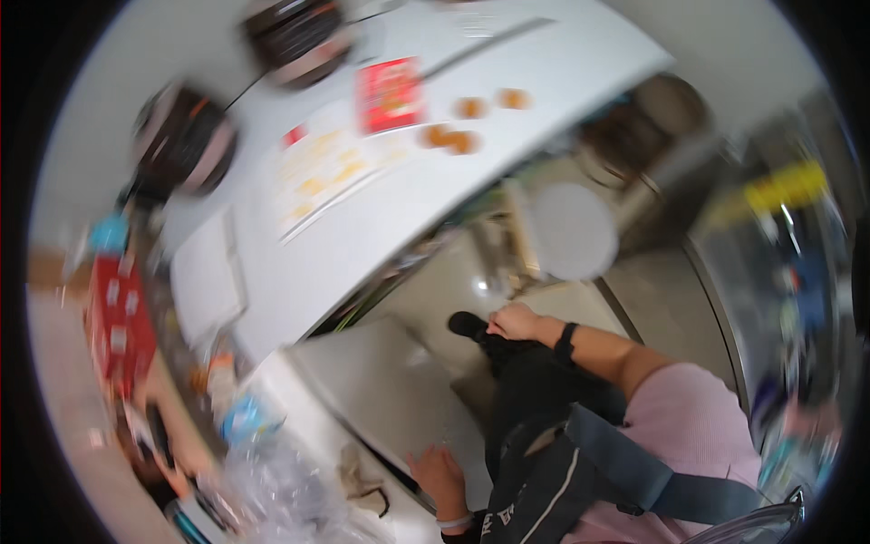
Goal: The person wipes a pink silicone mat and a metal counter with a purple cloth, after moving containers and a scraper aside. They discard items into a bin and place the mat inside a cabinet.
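Note:
The whole picture is smeared by motion. My left hand (439,476) is low in the middle, by the edge of a smooth grey panel (390,381) on a white cabinet-like unit. Its fingers look stretched out and apart, and I see nothing in them. My right hand (515,322) is over my dark-trousered leg, near my black shoe (468,325). Its fingers are curled in; whatever they may hold is hidden. A black band circles my right wrist, a pale one my left.
A white table (281,281) bears a red packet (391,95), several orange-brown round pieces (470,108), a sheet with yellow bits (317,177) and two dark rice-cooker-like appliances (186,140). A round white stool (575,231) stands right. Clear plastic bags (281,485) lie lower left.

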### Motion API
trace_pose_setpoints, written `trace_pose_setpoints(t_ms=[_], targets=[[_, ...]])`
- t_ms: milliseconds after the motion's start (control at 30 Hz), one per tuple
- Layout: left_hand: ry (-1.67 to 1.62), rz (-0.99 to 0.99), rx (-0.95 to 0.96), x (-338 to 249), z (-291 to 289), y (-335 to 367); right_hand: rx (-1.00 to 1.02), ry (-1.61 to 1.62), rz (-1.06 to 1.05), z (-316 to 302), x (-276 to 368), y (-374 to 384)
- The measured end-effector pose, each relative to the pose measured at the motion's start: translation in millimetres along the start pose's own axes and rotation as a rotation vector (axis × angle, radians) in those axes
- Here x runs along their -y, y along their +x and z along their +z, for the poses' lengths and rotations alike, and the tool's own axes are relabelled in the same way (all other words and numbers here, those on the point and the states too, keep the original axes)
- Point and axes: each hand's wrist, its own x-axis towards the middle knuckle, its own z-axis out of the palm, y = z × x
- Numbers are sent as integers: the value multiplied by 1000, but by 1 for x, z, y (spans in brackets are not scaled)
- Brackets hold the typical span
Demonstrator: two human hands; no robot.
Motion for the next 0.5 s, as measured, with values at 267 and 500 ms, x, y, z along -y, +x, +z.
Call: trace_pose_setpoints(t_ms=[267, 500], targets=[[-164, 469, 86, -101, 20, 32, -529, 103, 593, -26, -135, -301], [-155, 676, 147, -219, 39, 28, -404, 336, 1362, 84, -190, -592]])
